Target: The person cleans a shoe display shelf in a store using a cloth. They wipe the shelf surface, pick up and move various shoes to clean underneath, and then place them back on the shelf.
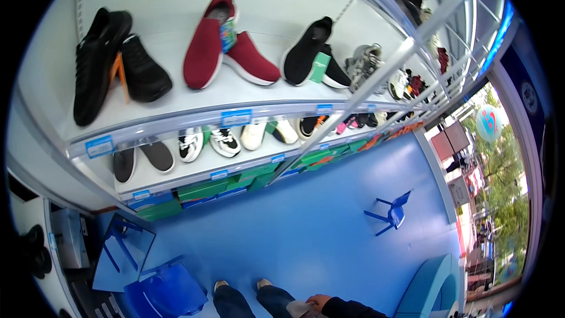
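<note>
My right hand [319,302], in a dark sleeve, is low in the picture, closed on a crumpled pale cloth [301,309] beside my right leg. My left hand is out of view. Before me stands a white shoe shelf [145,117]. On its upper board, from left to right, sit black sneakers [99,62], dark red slip-on shoes [203,55] and black slip-on shoes [306,55] with a green tag [320,67]. Grey shoes [365,64] stand further along. The board below holds grey slip-on shoes [159,157] and black-and-white sneakers [224,141].
Green shoe boxes [207,190] line the base of the shelf. A blue chair [170,289] is at my left, near a tilted floor mirror [123,247]. Another small blue chair [395,213] stands on the blue floor [282,225]. A curved teal bench [430,285] sits by the window [503,194].
</note>
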`<action>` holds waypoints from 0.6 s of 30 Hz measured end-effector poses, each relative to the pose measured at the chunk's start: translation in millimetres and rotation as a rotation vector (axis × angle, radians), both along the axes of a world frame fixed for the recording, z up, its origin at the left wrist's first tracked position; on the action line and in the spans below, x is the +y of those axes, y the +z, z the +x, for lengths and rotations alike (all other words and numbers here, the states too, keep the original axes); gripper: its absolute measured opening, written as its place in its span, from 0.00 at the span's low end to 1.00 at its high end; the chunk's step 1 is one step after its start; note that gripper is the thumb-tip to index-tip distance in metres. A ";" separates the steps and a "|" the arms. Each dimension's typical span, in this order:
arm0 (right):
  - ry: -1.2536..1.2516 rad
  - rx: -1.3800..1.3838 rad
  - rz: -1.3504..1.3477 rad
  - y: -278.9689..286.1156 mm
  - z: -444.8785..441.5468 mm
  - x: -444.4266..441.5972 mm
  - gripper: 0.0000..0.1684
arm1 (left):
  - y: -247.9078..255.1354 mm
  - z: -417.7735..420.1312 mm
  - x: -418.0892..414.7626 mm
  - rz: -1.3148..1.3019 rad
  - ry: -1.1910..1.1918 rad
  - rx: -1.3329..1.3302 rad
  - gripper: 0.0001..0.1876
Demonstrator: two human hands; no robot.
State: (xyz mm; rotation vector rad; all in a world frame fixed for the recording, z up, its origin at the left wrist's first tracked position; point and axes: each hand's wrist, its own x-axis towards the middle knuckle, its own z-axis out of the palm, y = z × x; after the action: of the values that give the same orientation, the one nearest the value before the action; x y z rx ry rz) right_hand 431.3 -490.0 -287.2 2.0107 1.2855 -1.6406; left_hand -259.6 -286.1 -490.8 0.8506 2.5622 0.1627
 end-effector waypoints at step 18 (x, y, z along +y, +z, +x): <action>-0.642 0.001 0.026 -162.3 82.7 -310.7 0.25 | 120.9 336.7 88.0 0.214 -0.951 0.033 0.22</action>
State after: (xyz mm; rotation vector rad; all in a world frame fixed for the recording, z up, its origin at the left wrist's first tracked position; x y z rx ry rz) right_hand 514.0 -800.7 -449.6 2.6126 0.6840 -1.8642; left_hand 77.1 -198.0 -369.9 2.0351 1.9129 0.1225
